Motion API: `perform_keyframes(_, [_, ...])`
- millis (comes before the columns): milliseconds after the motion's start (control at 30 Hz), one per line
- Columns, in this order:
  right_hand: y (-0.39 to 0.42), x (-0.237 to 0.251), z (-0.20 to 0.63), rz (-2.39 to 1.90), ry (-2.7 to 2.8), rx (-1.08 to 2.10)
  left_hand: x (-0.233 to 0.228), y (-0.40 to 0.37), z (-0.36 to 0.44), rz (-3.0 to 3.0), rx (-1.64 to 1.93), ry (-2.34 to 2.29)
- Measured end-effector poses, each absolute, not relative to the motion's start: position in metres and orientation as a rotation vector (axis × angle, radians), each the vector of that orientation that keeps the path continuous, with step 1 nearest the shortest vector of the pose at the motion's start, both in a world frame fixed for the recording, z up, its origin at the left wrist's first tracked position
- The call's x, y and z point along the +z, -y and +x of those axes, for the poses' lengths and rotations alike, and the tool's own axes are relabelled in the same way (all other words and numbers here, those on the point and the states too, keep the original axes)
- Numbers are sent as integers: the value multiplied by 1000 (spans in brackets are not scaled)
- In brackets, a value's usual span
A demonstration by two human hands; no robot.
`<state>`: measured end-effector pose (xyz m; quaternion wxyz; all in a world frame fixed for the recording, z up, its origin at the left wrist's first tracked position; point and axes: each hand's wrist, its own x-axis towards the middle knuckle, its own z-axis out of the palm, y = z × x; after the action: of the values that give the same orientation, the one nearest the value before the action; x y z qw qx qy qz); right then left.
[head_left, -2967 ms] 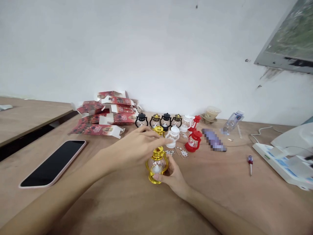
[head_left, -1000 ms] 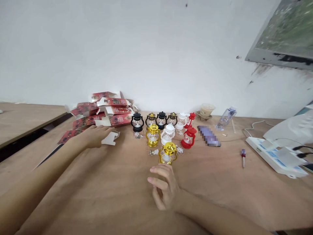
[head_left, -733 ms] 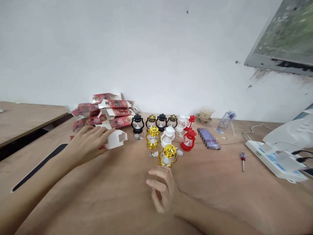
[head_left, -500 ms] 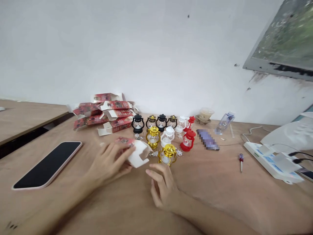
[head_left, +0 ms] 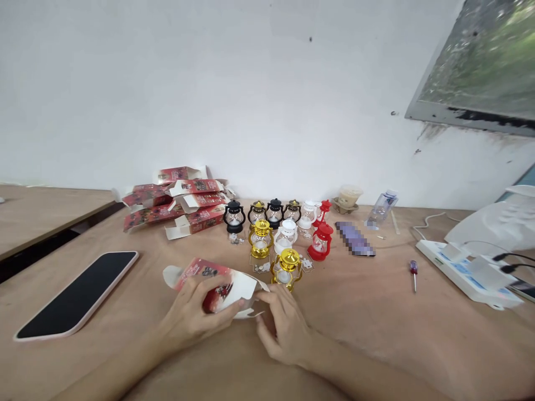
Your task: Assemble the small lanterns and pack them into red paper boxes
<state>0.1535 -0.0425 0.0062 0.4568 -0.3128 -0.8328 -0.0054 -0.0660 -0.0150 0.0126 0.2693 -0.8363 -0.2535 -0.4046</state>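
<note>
The left hand (head_left: 190,317) has its fingers curled around the middle of a small red and white printed cardboard box (head_left: 215,287), lying on its side just above the wooden table (head_left: 376,312). The right hand (head_left: 284,328) pinches the white flap at the box's open right end between thumb and fingertips. The box looks light, thin and easily crushed, so a gentle hold across its flat sides seems safest; whether anything is inside cannot be seen. Just beyond sits a gold plastic toy lantern (head_left: 286,269), then more lanterns (head_left: 284,223) in gold, white, red and black. A pile of similar opened boxes (head_left: 179,197) lies far left; a pink-cased phone (head_left: 77,292) lies nearer left.
</note>
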Motion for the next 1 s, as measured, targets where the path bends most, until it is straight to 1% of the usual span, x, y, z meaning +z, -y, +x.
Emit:
perform_keyframes(100, [41,5,154,-781,2028,65,17,17,-64,-2241,-1069,694])
perform_keyframes(233, [41,5,155,-709,2029,60,25,22,-61,-2193,-1111,696])
perform_keyframes(433, [42,10,154,-636,2065,69,31,21,-60,-2235,-1163,566])
perform_keyframes(533, [41,10,154,-647,2075,84,27,14,-63,-2302,-1179,739])
perform_keyframes(633, [40,10,154,-679,2084,78,22,9,-68,-2430,-1114,871])
perform_keyframes(733, [41,9,155,-726,2097,76,20,7,-71,-2506,-1080,880])
perform_keyframes(900, [43,8,157,-771,2140,59,23,9,-66,-2454,-1214,888])
perform_keyframes(1000, [44,6,158,-790,2158,71,27,12,-63,-2473,-1220,860])
